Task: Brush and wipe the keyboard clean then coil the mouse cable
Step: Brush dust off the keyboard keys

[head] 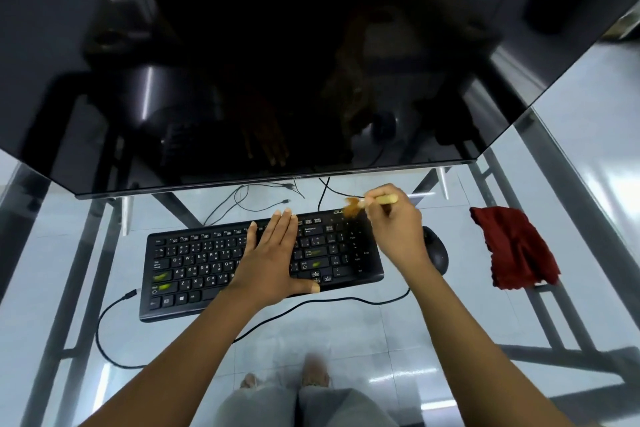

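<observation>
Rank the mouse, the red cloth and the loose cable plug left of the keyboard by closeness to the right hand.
1. Mouse: just right of the right hand.
2. Red cloth: farther right on the glass.
3. Cable plug: far left, past the keyboard.

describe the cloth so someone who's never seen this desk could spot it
Start at the black keyboard on the glass desk and look right, past the black mouse. The cloth lies crumpled there, the only dark red, soft thing around.
</observation>
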Demonstrator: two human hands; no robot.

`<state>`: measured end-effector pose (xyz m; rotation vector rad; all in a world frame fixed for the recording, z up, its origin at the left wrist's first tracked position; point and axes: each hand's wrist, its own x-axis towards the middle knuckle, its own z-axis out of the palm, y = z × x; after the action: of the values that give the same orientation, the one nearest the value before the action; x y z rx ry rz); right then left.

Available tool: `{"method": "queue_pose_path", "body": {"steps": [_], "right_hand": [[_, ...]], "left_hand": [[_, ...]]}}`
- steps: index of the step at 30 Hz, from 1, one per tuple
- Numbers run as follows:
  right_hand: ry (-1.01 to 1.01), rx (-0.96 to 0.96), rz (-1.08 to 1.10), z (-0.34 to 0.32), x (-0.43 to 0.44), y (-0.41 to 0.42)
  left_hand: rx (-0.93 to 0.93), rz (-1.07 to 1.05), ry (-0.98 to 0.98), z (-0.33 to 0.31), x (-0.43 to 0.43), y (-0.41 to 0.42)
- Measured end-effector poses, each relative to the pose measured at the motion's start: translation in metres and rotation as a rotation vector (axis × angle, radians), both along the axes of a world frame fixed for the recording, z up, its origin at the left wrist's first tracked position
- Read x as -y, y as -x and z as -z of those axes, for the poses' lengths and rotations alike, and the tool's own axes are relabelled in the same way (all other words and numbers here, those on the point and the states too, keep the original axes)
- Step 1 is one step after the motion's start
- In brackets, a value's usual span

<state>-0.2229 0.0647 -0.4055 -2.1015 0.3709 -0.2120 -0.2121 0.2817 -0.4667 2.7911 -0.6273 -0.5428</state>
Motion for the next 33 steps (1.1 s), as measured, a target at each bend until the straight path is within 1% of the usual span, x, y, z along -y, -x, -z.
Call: {"method": "queue_pose_path", "body": {"steps": [2,3,4,5,6,7,8,9,10,11,12,14,15,16,17,18,19,20,22,23,24,26,27,28,30,31,32,33], "right_hand": [[-0.151,-0.108,-0.111,0.000,0.006,0.008],[-0.132,-0.158,-0.180,0.001,0.005,0.014],[-0.043,-0.168,-0.189,0.005,0.005,0.020],[0.039,-0.119,-0.142,0.010,0.007,0.024],[0.120,-0.038,-0.045,0.010,0.007,0.027],[0.110,0.005,0.025,0.009,0.007,0.031],[0.027,0.031,0.048,0.009,0.008,0.034],[-0.083,-0.011,0.019,0.006,0.007,0.037],[-0.183,-0.069,-0.066,0.008,0.005,0.038],[-0.164,-0.121,-0.126,0.005,0.002,0.041],[-0.087,-0.130,-0.133,0.008,0.003,0.042],[0.105,-0.040,0.032,0.007,0.007,0.041],[0.095,-0.025,0.090,0.002,0.009,0.041],[0.031,0.001,0.077,0.000,0.011,0.042],[-0.062,-0.050,0.028,-0.001,0.014,0.041],[-0.136,-0.125,-0.075,0.000,0.013,0.041],[-0.113,-0.210,-0.150,-0.002,0.011,0.043],[-0.059,-0.238,-0.181,0.002,0.012,0.044],[0.132,-0.128,-0.024,0.003,0.015,0.042],[0.127,-0.072,0.048,0.000,0.015,0.042],[0.093,-0.041,0.042,0.000,0.015,0.042],[-0.085,-0.150,-0.118,-0.001,0.010,0.043],[-0.064,-0.208,-0.143,-0.001,0.007,0.044],[-0.002,-0.196,-0.123,0.004,0.008,0.045],[0.139,-0.060,0.071,0.006,0.013,0.042],[0.087,-0.020,0.101,0.004,0.015,0.043],[0.020,-0.021,0.065,0.003,0.015,0.043],[-0.060,-0.081,-0.023,0.005,0.014,0.043]], "left_hand": [[-0.001,0.003,-0.001,0.000,0.000,0.000],[-0.005,0.003,0.002,-0.001,-0.001,0.000],[-0.009,0.000,0.008,-0.001,-0.001,0.000],[-0.014,0.000,0.013,-0.001,0.000,0.000],[-0.017,-0.002,0.016,-0.002,0.000,0.000],[-0.018,-0.002,0.018,-0.002,0.000,0.000],[-0.015,-0.001,0.018,-0.002,0.001,0.000],[-0.009,-0.003,0.018,-0.001,0.001,0.001],[-0.006,-0.003,0.018,-0.001,0.000,0.001],[-0.005,-0.002,0.019,-0.001,0.000,0.001],[-0.005,-0.002,0.021,-0.001,-0.001,0.001],[-0.007,-0.004,0.027,-0.001,-0.001,0.001],[-0.006,-0.007,0.029,-0.001,-0.001,0.001],[-0.006,-0.007,0.029,-0.001,-0.001,0.001],[-0.006,-0.003,0.026,-0.001,-0.001,0.001],[-0.006,0.000,0.024,-0.001,-0.001,0.001],[-0.003,0.000,0.024,-0.001,-0.002,0.001],[-0.003,-0.002,0.025,-0.001,-0.002,0.001],[-0.008,-0.004,0.028,-0.001,-0.001,0.001],[-0.009,-0.007,0.030,-0.001,-0.001,0.001],[-0.010,-0.006,0.028,-0.001,-0.001,0.001],[-0.012,0.000,0.018,-0.002,-0.001,0.001],[-0.011,0.000,0.018,-0.001,-0.001,0.000],[-0.012,-0.001,0.019,-0.001,-0.001,0.000],[-0.018,-0.006,0.026,-0.001,-0.001,0.000],[-0.020,-0.009,0.028,-0.001,-0.001,0.001],[-0.023,-0.009,0.026,-0.001,-0.001,0.001],[-0.023,-0.007,0.024,-0.001,-0.001,0.001]]}}
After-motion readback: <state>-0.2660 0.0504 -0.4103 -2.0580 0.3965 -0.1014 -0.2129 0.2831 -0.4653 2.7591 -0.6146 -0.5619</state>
